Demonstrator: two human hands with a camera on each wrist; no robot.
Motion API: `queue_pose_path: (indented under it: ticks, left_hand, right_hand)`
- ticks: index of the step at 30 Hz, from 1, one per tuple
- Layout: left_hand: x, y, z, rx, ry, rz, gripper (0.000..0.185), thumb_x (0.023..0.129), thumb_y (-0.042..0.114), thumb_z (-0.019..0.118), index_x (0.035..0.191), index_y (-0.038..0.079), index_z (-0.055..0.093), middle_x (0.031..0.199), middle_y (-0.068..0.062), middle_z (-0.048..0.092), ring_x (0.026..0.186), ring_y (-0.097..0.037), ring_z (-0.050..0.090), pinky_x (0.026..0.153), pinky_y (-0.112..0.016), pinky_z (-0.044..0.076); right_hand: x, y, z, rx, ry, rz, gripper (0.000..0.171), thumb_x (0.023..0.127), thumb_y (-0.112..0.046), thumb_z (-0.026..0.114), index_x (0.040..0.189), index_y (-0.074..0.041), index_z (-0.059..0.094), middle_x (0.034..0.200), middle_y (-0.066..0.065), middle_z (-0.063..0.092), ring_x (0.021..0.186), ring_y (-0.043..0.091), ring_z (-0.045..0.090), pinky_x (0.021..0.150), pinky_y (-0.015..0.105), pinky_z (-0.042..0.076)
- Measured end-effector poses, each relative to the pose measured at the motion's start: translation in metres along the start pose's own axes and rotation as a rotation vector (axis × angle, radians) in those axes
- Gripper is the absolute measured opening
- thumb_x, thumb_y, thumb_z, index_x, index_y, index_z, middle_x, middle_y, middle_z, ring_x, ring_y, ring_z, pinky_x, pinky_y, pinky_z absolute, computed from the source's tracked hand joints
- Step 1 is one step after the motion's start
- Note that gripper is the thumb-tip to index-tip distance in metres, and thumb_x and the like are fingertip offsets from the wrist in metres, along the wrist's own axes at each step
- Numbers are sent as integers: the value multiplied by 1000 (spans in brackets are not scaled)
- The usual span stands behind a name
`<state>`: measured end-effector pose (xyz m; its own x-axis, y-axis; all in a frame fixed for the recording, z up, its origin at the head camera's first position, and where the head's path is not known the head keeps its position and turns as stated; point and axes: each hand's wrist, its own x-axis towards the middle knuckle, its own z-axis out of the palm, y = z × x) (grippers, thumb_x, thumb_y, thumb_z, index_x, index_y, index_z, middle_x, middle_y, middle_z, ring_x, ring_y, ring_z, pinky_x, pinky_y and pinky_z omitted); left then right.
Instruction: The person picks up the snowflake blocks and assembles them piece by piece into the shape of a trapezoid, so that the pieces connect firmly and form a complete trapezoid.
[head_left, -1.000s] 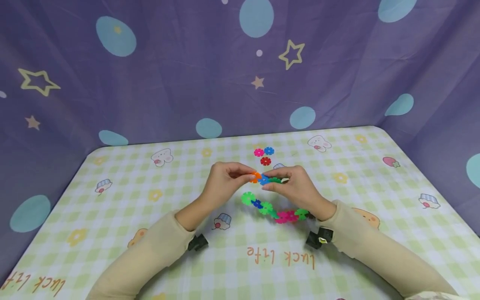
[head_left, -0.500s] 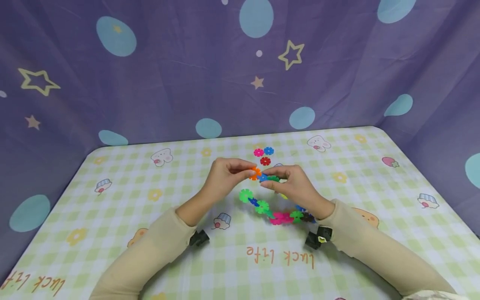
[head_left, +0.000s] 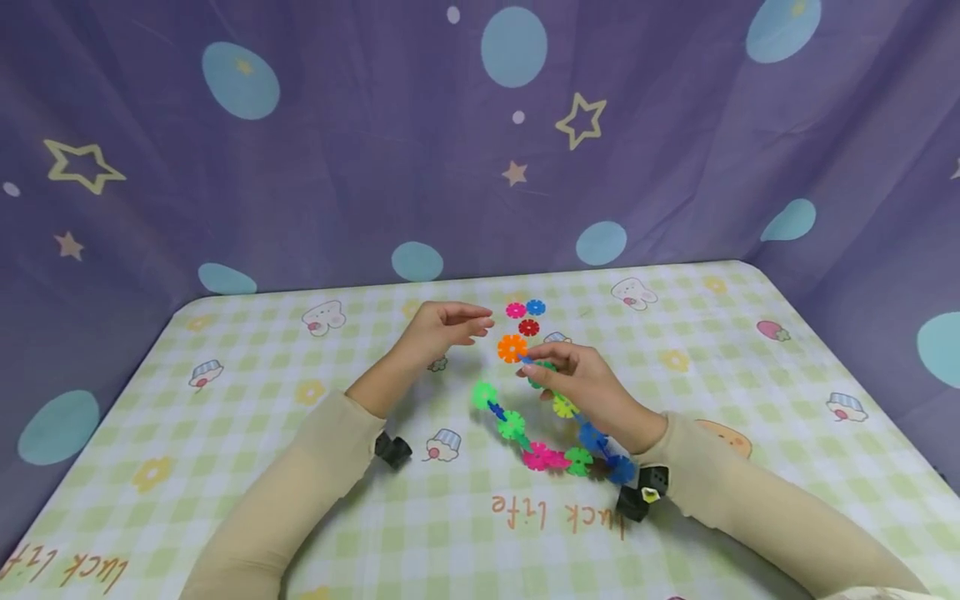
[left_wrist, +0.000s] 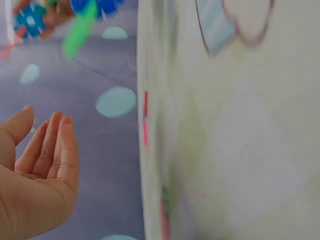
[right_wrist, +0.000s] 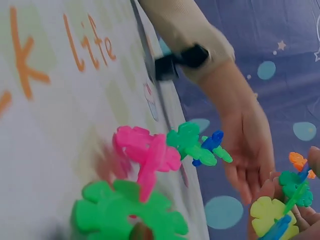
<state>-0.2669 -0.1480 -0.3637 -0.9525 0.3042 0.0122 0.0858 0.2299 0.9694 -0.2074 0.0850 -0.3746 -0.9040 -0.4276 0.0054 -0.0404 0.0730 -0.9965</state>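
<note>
A chain of interlocked plastic snowflake discs hangs from my right hand, which pinches it near a blue disc. At the chain's upper end an orange disc faces up, beyond the fingertips. The other end curves round to a light green disc, past pink discs at the bottom of the loop. My left hand is held to the left of the orange disc, apart from it, holding nothing. In the left wrist view its fingers are extended. The right wrist view shows a yellow disc close to the right fingers.
Three loose discs lie on the table beyond the hands: pink, blue and red. A checked cloth covers the table. A purple patterned curtain stands behind its far edge.
My left hand has let go of the orange disc and drawn away to the left and farther out. The chain's loop has shifted slightly nearer to me, still held by the right hand.
</note>
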Motion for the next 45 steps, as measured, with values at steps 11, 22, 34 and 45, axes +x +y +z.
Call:
queue_pose_path:
  ticks: [11,22,34,45]
  left_hand:
    - [47,-26,6,88,-55,-201,35,88,17,68,121,5,63,117,-9,66,107,-22,61,90,-36,50]
    - [81,-33,18,270,12,-181,31,85,8,69,115,8,68,124,-8,61,114,-24,53,97,-36,44]
    - [93,-33,25,552,9,-53,29,79,8,76,108,12,73,110,-3,69,107,-19,59,95,-31,45]
    - [98,-35,26,568,18,-35,31,75,9,79,105,9,73,103,-4,71,96,-19,60,88,-29,46]
  right_hand:
    - [-10,7,18,194,-6,107,39,94,-22,60,119,6,52,98,2,68,94,24,58,73,35,52]
    - [-14,12,32,380,134,162,24,97,-20,53,112,-1,51,91,-2,64,89,15,57,69,28,52]
    - [-15,12,41,482,308,192,18,94,-18,56,104,-3,53,88,-2,64,75,14,55,68,27,53]
    - [-12,16,33,468,271,172,16,94,-16,56,103,-4,50,90,-2,65,76,12,55,67,26,52]
